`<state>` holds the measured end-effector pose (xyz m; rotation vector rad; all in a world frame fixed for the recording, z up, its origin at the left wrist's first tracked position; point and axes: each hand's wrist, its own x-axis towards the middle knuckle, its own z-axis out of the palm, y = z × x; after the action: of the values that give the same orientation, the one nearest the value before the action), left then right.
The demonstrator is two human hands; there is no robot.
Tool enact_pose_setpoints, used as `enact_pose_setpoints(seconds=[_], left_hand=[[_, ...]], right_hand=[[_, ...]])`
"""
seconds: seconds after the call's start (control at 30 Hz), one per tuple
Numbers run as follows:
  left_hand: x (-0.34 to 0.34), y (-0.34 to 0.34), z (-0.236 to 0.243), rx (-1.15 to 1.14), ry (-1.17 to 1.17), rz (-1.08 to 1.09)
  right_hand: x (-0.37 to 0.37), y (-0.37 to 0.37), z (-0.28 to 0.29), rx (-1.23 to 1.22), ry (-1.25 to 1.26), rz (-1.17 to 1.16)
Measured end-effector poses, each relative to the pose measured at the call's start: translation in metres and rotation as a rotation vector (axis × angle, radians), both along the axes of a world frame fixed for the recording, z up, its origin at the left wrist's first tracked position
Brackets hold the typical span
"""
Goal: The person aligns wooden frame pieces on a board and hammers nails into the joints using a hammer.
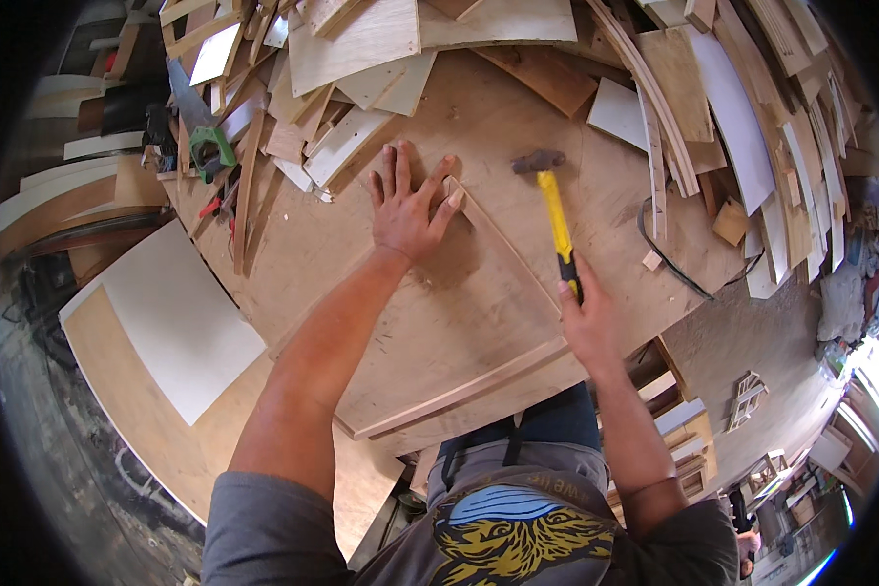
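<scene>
My left hand (408, 210) lies flat with its fingers spread at the far corner of a thin wooden panel (410, 337). Its thumb rests at the end of a narrow wooden strip (508, 242) that runs along the panel's right side. Along the near edge runs another wooden strip (459, 389). In my right hand (593, 317) is a hammer (557, 220) with a yellow and black handle, gripped near its lower end. The dark hammer head points away from me, right of the strip's far end and apart from it.
Offcuts of plywood (356, 44) pile up along the table's far side, and long boards (737, 117) lean at the right. A green-handled saw (210, 151) lies far left. Near it is a red-handled tool (210, 207). A white sheet (171, 313) rests at the left.
</scene>
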<state>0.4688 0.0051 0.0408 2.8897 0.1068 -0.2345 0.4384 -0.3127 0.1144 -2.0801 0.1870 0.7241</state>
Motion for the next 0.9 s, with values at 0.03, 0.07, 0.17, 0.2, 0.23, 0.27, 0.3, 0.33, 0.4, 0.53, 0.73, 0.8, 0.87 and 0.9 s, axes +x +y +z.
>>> enact_pose_setpoints(seconds=[0.03,0.07,0.17,0.2,0.23,0.27,0.3,0.33,0.4,0.53,0.73,0.8,0.87,0.9], left_hand=[[0.0,0.0,0.0,0.002,-0.003,-0.002],[0.001,0.0,0.001,0.006,-0.005,-0.003],[0.0,-0.001,0.002,0.024,-0.003,-0.002],[0.0,-0.001,0.001,0.025,-0.003,-0.003],[0.0,-0.001,0.001,0.004,-0.021,0.001],[0.001,-0.001,0.0,-0.018,-0.038,0.003],[0.001,-0.001,0.0,-0.018,-0.038,0.002],[0.001,0.0,-0.001,-0.01,-0.038,0.001],[0.0,0.0,-0.002,-0.002,-0.036,0.001],[0.001,-0.001,-0.001,0.013,-0.021,0.0],[0.0,0.001,-0.001,0.022,-0.021,-0.003],[0.001,0.0,-0.002,0.01,-0.027,-0.004],[0.001,0.0,-0.001,0.017,-0.022,-0.004],[0.001,0.0,-0.001,0.016,-0.021,-0.006]], right_hand=[[-0.01,0.006,0.003,0.015,0.052,-0.022],[-0.018,0.015,0.001,0.056,0.004,-0.056],[-0.03,0.039,0.003,0.049,-0.045,-0.076],[-0.032,0.047,0.005,0.035,-0.02,-0.091],[-0.034,0.054,0.006,0.022,0.005,-0.106],[-0.038,0.061,0.0,0.064,-0.124,-0.112],[-0.041,0.066,-0.003,0.065,-0.124,-0.112],[-0.044,0.07,-0.006,0.089,-0.159,-0.099],[-0.043,0.073,-0.006,0.112,-0.191,-0.085],[-0.044,0.076,-0.005,0.111,-0.155,-0.109],[-0.041,0.079,0.004,0.107,-0.17,-0.109],[-0.042,0.078,0.003,0.097,-0.127,-0.126],[-0.049,0.081,-0.004,0.085,-0.238,-0.069],[-0.049,0.08,-0.003,0.084,-0.237,-0.07]])
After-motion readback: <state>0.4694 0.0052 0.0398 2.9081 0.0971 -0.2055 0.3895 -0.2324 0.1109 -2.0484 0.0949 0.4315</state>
